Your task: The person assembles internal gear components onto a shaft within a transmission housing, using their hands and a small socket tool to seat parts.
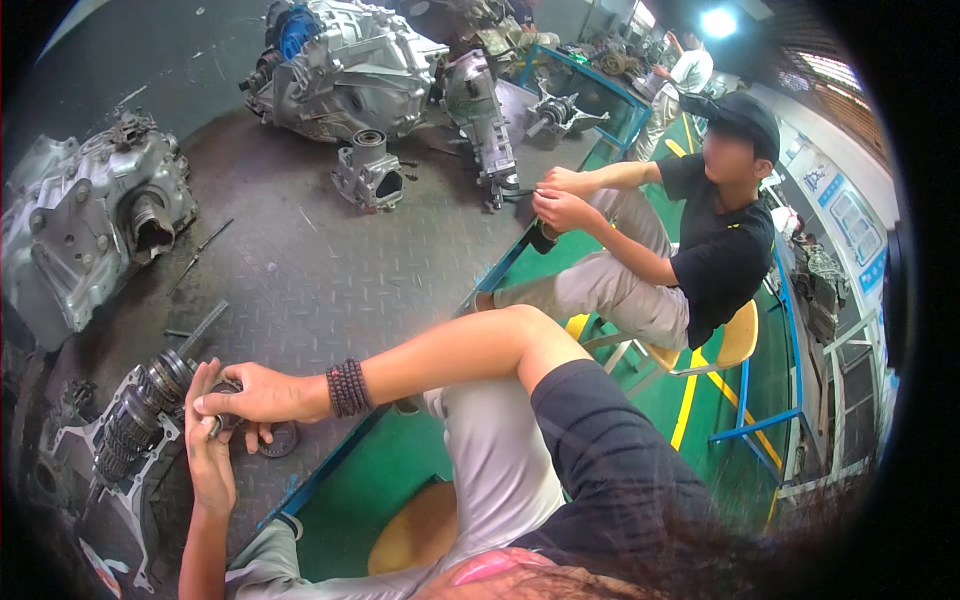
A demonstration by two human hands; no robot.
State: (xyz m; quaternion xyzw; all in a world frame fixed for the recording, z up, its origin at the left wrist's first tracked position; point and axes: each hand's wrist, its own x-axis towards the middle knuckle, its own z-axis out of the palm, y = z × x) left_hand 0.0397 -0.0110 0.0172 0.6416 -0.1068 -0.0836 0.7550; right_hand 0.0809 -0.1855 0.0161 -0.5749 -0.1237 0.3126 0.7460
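Observation:
Both hands meet at the lower left, by the table's near edge. My right hand [262, 395], with a beaded bracelet on the wrist, is closed round a small round metal part [231, 408]. My left hand [208, 462] holds the same part from the other side, its fingers pointing up and its thumb against it. The fingers hide much of the part, so its exact kind does not show. Just left of the hands lies a gear shaft assembly [130, 435] with stacked gears, on a light metal housing [135, 520]. A dark round disc [279, 440] lies beneath my right hand.
On the metal table [300, 270] stand a large gearbox housing [75, 225], a bigger transmission case [350, 75], a small casting [370, 175] and a long casting [480, 115]. A thin rod [203, 250] lies mid-left. A seated co-worker [725, 220] handles a part at the right.

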